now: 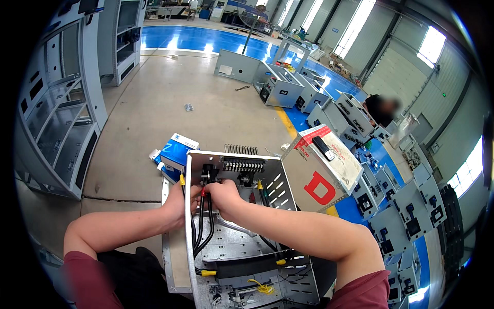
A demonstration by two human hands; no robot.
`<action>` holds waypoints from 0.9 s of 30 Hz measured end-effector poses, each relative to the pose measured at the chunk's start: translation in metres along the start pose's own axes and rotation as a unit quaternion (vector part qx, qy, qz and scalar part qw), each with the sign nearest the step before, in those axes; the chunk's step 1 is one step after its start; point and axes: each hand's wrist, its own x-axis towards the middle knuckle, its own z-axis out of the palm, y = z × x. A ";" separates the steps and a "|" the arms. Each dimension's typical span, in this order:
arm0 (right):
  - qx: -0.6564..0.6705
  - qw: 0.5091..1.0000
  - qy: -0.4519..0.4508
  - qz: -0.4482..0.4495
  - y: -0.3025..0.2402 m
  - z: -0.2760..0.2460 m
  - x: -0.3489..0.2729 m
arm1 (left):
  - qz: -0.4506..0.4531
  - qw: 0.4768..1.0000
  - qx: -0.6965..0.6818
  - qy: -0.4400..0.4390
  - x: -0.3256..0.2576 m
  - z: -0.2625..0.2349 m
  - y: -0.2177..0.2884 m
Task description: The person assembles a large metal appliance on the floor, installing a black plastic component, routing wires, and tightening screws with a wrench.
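A metal electrical enclosure (191,247) stands open before me, and both hands reach into its far left corner. Black cables (210,226) run up from its lower left side to this corner; a red sleeve (203,192) marks one cable end. My right hand (222,195) has its fingers curled closed around a cable near that sleeve. Beside it my left hand (181,203) is closed too, its fingertips partly hidden behind the cables. Just beyond my fingers sits a black terminal part (209,172). A terminal strip (243,165) is fixed along the far wall.
Behind the enclosure stands a blue box (178,150). At its right is a carton (309,170) with a black device (323,148) on top. Yellow wire (263,288) lies inside the enclosure. Tall cabinets (56,113) line the left; a person (380,110) works among units at right.
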 end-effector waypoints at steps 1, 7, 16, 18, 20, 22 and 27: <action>-0.002 1.000 0.000 0.002 0.000 0.000 0.000 | -0.006 1.000 -0.005 0.002 0.001 -0.002 -0.001; -0.004 1.000 0.002 0.006 -0.003 0.003 -0.004 | -0.068 0.998 -0.006 -0.009 0.005 -0.008 0.002; -0.012 1.000 0.013 0.000 0.001 -0.002 0.001 | -0.078 0.997 -0.002 0.016 0.007 0.007 0.003; -0.010 1.000 0.016 -0.001 0.002 0.001 0.000 | -0.103 0.994 0.015 -0.023 0.008 -0.004 0.002; -0.010 1.000 0.015 0.002 0.001 0.002 0.000 | -0.133 0.991 -0.017 -0.020 0.012 -0.009 0.001; -0.013 1.000 0.010 0.008 0.001 0.003 -0.001 | -0.161 0.985 -0.056 -0.030 0.014 -0.012 0.002; -0.019 1.000 0.019 0.004 0.001 0.001 -0.001 | -0.137 0.991 -0.008 -0.003 0.007 0.004 0.009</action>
